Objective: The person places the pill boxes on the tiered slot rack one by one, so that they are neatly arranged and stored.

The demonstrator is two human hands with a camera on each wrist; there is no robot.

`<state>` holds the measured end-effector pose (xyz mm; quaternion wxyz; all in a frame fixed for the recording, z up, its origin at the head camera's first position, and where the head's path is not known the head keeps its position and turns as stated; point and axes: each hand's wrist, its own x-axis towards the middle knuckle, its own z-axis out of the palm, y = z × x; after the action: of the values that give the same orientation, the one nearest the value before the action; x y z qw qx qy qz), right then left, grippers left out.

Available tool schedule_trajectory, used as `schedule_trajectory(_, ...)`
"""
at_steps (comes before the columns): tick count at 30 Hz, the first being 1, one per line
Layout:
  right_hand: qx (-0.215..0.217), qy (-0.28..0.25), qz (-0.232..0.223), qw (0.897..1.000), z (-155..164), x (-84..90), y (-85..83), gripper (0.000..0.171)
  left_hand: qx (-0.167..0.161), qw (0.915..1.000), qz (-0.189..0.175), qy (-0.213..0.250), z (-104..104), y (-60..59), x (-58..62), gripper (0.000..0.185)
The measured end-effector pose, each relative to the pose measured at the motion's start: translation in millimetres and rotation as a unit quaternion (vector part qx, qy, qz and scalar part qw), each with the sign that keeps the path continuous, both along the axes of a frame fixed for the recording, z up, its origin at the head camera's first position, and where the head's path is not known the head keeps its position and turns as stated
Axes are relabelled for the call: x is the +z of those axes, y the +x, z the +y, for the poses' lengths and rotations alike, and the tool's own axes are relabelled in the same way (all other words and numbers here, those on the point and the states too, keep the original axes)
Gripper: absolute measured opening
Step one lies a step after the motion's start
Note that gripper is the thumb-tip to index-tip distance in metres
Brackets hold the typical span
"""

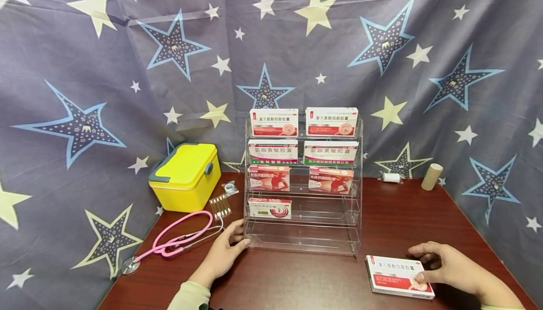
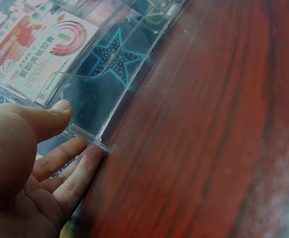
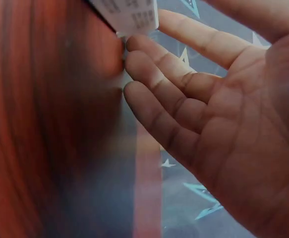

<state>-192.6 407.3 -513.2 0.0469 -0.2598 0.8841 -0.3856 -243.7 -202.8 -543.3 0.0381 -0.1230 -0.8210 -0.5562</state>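
Dark wooden table [image 1: 424,216] under rack [image 1: 303,234], medicine box [image 1: 399,276], stethoscope [image 1: 178,237]

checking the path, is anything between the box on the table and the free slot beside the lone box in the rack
Nothing visible. The box lies under the right hand, with bare table up to the rack. The left hand touches the rack's left corner, off that line.

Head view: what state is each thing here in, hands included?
Yellow case: lid closed.
Acrylic rack: upright, bottom tier empty.
Medicine box: flat on the table.
Left hand: fingers straight, touching the rack's corner.
Right hand: fingers resting on the medicine box.
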Motion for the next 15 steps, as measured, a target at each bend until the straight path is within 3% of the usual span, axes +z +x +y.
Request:
schedule_trajectory(4,-0.001,0.002,-0.014,1.000,5.0,-3.3,0.4,0.041,-0.004,1.0000,0.001,0.009,0.4,0.3,-0.1,0.054)
schedule_trajectory(15,0.018,-0.021,0.002,1.000,4.2,-4.7,3.1,0.026,0.003,0.9999,-0.002,0.012,0.5,-0.1,0.0,0.055)
